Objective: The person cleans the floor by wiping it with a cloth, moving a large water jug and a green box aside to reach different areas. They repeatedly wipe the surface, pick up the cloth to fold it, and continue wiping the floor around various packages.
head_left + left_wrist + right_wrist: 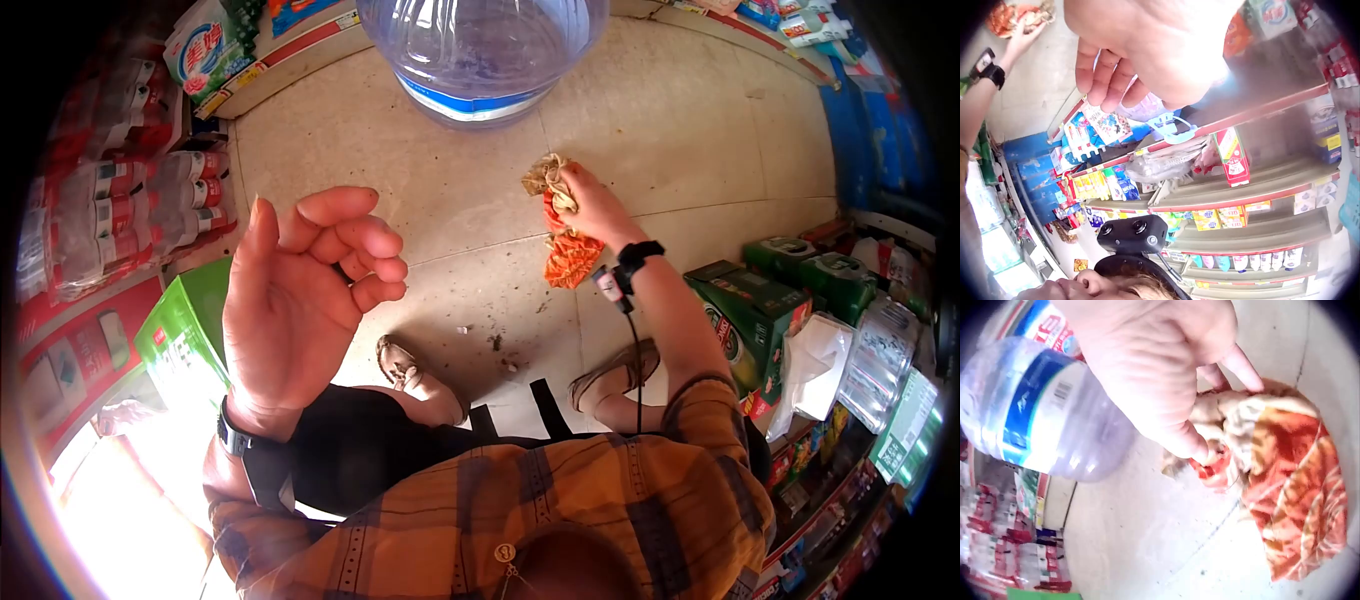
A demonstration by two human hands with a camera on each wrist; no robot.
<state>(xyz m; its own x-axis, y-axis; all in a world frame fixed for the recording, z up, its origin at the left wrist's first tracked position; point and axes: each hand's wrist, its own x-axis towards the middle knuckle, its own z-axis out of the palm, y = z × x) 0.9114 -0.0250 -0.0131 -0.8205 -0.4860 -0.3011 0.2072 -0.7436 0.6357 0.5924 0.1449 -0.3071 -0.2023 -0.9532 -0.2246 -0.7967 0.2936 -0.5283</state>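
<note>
My right hand (598, 212) grips a crumpled orange and cream patterned cloth (572, 262) over the tiled floor. In the right wrist view, thumb and fingers press into the bunched cream part of the cloth (1297, 494), and a loose orange flap spreads out from them. Raised at the left is my left hand (300, 305), palm up, its fingers loosely bent with nothing in them. A large clear plastic water jug (480, 60) with a blue and white label stands on the floor beyond both hands.
Packs of bottles (185, 200) and a green bag (185, 320) line the left side. Green boxes (745, 320) and shelved goods border the right. Small dirt bits (497, 342) lie on the floor between my shoes (405, 360). Shelves (1260, 175) hold various packets.
</note>
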